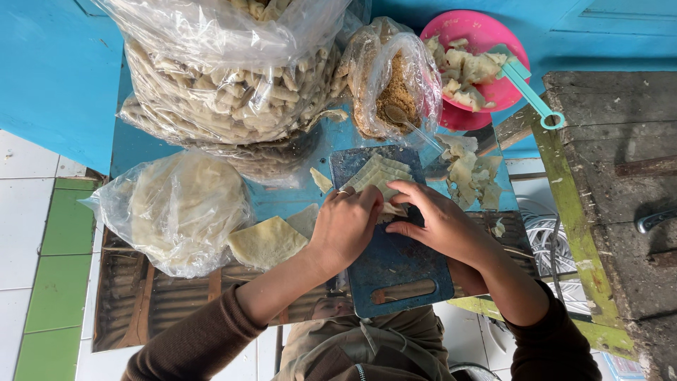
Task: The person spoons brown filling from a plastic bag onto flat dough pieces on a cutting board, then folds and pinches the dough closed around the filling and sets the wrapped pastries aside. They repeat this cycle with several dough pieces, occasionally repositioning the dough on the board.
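Both hands meet over the far half of a dark blue cutting board (395,264) that lies on the worktop (282,201), a blue surface with a mirror-like near part. The left hand (347,226), a ring on one finger, is cupped knuckles-up over a small pale wrapper piece (389,209), and the right hand (438,224) reaches in from the right with its fingers bent narrow, fingertips (398,189) pinching at the same piece; how firmly either grips is hidden under the knuckles. Just beyond them on the board sits a fanned stack of cut wrapper strips (381,171). Judging from this, the step in hand looks like folding or rolling one small wrapper, and the move that follows seems to call for keeping the thin sheet pinched evenly so it does not tear or spring open. Left of the board lie a loose folded dough sheet (264,241) and a clear bag of round wrappers (176,212). Farther off stand a large bag of rolled sticks (226,85) and a smaller bag of brown crumbs (396,92) with a spoon in it. A pink bowl (486,32) of pale chunks with a teal utensil sits far right, and dough scraps (471,173) lie right of the board.
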